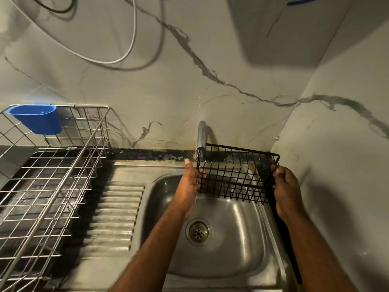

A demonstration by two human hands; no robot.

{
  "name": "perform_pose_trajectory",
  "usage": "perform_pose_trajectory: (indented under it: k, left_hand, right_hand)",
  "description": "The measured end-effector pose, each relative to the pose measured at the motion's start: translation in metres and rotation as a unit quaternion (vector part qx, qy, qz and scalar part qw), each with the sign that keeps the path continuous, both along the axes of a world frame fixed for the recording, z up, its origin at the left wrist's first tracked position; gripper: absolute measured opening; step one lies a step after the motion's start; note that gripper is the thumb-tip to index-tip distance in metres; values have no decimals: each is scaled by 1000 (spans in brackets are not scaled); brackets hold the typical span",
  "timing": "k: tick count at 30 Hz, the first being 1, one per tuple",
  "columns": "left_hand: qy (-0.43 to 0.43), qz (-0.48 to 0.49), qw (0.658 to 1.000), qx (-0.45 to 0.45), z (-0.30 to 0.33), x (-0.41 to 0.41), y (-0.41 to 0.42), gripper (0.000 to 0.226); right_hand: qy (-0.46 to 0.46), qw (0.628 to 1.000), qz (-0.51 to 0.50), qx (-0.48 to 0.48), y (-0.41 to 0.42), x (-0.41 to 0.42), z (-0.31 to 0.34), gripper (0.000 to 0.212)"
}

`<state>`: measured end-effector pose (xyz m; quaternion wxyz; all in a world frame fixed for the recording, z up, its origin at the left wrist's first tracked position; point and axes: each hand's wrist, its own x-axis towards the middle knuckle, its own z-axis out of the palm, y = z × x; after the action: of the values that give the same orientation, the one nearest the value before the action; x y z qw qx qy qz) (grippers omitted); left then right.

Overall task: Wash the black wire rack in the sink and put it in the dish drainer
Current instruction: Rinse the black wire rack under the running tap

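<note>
A black wire rack (235, 175) hangs in the air over the back of the steel sink (231, 256), just in front of the chrome tap (201, 140). My left hand (188, 186) grips its left end, thumb up along the side. My right hand (287, 190) grips its right end with fingers curled over the top wire. The silver dish drainer (52, 180) stands on the counter to the left and holds no dishes. No water stream is visible from the tap.
A blue plastic cup holder (36, 119) hangs on the drainer's back rim. The ribbed draining board (117, 213) lies between drainer and basin. The sink drain (197, 231) is open. Marble walls close in behind and on the right; cables hang above.
</note>
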<state>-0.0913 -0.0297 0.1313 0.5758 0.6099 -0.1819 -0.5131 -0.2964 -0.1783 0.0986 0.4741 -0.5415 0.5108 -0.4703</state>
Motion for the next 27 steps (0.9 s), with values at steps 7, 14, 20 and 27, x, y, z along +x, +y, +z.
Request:
perform_pose_trajectory:
  k: [7,14,20,27]
  left_hand:
    - [17,0,1000,20,-7,-15,7,87]
    - [19,-12,1000,8,-14,-6,19,88]
    - [-21,36,999,9,-5,35,43,66]
    - [-60,-54,997,17,-10,76,76,32]
  right_hand:
    - [1,1000,13,7,12,-17,-1,16]
    - [2,1000,-12,25,38,-15,16,11]
    - [22,1000,-12,16,72,3,16,54]
    - [28,998,-52,24,111,40,14,30]
